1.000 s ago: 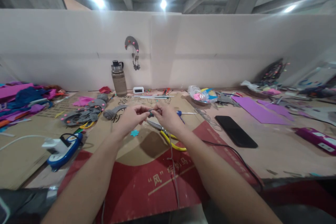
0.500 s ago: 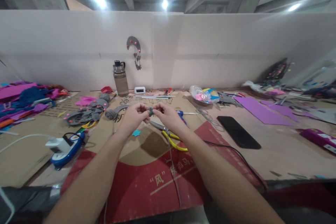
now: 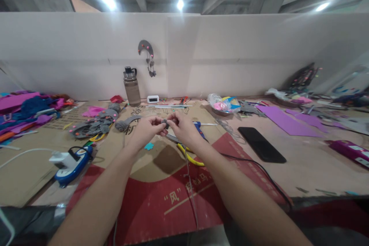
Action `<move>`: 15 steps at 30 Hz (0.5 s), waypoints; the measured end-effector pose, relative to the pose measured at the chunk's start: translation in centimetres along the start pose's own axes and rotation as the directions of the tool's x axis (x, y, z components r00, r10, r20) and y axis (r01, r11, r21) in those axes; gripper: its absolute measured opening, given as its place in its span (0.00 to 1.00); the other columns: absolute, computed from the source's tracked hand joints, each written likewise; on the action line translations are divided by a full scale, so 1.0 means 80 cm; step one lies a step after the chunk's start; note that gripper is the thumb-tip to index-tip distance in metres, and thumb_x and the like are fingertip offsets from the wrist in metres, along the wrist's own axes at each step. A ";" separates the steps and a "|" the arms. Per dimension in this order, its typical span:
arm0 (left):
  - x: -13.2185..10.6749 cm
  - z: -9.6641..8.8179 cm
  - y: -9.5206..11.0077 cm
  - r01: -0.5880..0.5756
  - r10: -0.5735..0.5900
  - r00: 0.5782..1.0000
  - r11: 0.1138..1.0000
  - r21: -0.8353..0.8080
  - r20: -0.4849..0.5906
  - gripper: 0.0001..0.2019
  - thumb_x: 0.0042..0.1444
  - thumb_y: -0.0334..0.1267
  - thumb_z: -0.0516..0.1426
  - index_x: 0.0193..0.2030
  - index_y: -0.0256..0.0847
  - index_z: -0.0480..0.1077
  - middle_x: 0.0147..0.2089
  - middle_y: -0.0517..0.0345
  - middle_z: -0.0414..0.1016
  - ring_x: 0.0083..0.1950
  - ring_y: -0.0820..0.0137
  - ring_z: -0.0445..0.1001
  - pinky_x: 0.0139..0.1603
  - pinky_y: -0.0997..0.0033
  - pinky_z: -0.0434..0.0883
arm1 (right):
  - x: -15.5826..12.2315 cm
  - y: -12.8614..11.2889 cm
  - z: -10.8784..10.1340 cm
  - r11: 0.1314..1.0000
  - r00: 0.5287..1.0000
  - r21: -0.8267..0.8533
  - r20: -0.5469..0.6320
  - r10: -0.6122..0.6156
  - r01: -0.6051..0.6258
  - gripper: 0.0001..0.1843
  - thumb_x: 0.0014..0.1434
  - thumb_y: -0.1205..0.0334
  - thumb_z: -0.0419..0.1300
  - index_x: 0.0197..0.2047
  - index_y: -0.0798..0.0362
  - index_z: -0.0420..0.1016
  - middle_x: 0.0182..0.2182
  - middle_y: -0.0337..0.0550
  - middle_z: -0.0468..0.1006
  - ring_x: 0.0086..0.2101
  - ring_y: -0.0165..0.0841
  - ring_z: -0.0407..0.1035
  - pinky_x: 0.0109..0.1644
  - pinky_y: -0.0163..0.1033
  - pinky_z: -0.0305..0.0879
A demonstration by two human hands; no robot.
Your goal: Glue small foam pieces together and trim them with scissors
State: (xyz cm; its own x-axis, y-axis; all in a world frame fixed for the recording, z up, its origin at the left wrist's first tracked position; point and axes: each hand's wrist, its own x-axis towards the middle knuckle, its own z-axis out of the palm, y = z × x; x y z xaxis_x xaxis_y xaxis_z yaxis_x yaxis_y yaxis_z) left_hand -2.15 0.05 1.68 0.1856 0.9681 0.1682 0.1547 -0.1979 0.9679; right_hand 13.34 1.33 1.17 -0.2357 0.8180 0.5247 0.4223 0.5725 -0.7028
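My left hand (image 3: 149, 127) and my right hand (image 3: 182, 126) meet over the cardboard, fingertips closed on a small dark grey piece (image 3: 165, 122) that looks like felt. Fingers cover most of it, so its shape is unclear. A thin grey string (image 3: 188, 169) runs down from beside my right hand across the red cardboard. Just under my hands lie yellow-handled scissors (image 3: 191, 157), their blades partly hidden by my right hand. A small turquoise flower cutout (image 3: 149, 146) rests below my left hand. Past my right wrist, a blue-handled tool (image 3: 198, 125) is partly covered.
Left are a blue power strip (image 3: 73, 165), grey felt pieces with pink beads (image 3: 96, 127) and coloured felt scraps (image 3: 31, 107). A bottle (image 3: 132, 87) stands by the wall under a hanging grey felt moon (image 3: 146, 47). A phone (image 3: 261, 144) and purple sheets (image 3: 288, 121) lie right.
My right fingers have shifted and lifted slightly at the grey piece, which has turned a little between the fingertips. My left hand stays nearly in place.
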 end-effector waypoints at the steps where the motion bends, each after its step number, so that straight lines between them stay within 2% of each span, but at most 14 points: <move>1: 0.000 0.000 0.000 -0.003 0.003 1.000 1.000 -0.001 -0.027 0.12 0.46 0.41 0.61 0.32 0.33 0.70 0.26 0.54 0.75 0.27 0.71 0.75 0.32 0.69 0.74 | 0.000 0.001 0.002 1.000 1.000 0.013 -0.018 -0.014 0.014 0.05 0.53 0.66 0.54 0.36 0.55 0.66 0.25 0.36 0.67 0.26 0.28 0.60 0.32 0.33 0.57; 3: 0.001 0.000 0.000 -0.022 0.020 0.996 0.999 -0.023 -0.085 0.12 0.45 0.41 0.61 0.32 0.34 0.69 0.25 0.55 0.75 0.26 0.71 0.75 0.32 0.69 0.74 | -0.001 0.004 0.004 0.999 0.998 0.017 -0.042 -0.048 0.049 0.06 0.53 0.67 0.54 0.37 0.54 0.64 0.27 0.37 0.67 0.28 0.29 0.61 0.33 0.34 0.58; 7: 0.001 0.001 0.001 -0.077 0.071 0.985 0.997 -0.032 -0.156 0.12 0.45 0.40 0.61 0.31 0.34 0.67 0.25 0.57 0.74 0.26 0.70 0.75 0.32 0.69 0.74 | -0.004 0.004 0.007 0.993 0.992 -0.039 -0.064 -0.111 0.108 0.02 0.54 0.67 0.52 0.30 0.53 0.65 0.27 0.38 0.67 0.29 0.30 0.61 0.34 0.34 0.57; 11: 0.001 0.000 0.001 -0.111 0.115 0.975 0.993 0.030 -0.190 0.11 0.46 0.40 0.60 0.32 0.34 0.67 0.26 0.56 0.74 0.26 0.71 0.75 0.30 0.70 0.74 | -0.007 -0.002 0.009 0.995 0.996 -0.078 -0.061 -0.063 0.058 0.05 0.55 0.65 0.52 0.28 0.53 0.66 0.25 0.39 0.69 0.28 0.30 0.61 0.33 0.35 0.55; 15: -0.001 0.001 0.002 -0.128 0.156 0.965 0.982 0.142 -0.210 0.10 0.48 0.41 0.58 0.31 0.35 0.69 0.24 0.57 0.73 0.22 0.74 0.71 0.23 0.75 0.69 | -0.008 -0.006 0.009 0.996 0.999 -0.087 -0.039 -0.030 0.027 0.11 0.58 0.62 0.50 0.27 0.53 0.67 0.23 0.38 0.68 0.26 0.29 0.60 0.32 0.34 0.54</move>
State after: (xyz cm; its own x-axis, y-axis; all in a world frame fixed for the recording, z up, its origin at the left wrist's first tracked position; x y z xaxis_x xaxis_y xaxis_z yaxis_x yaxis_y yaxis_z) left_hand -2.07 -0.03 1.83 -0.0006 0.9357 0.3528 0.2658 -0.3399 0.9021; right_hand 12.68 0.59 0.85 -0.2137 0.7974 0.5643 0.4901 0.5872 -0.6442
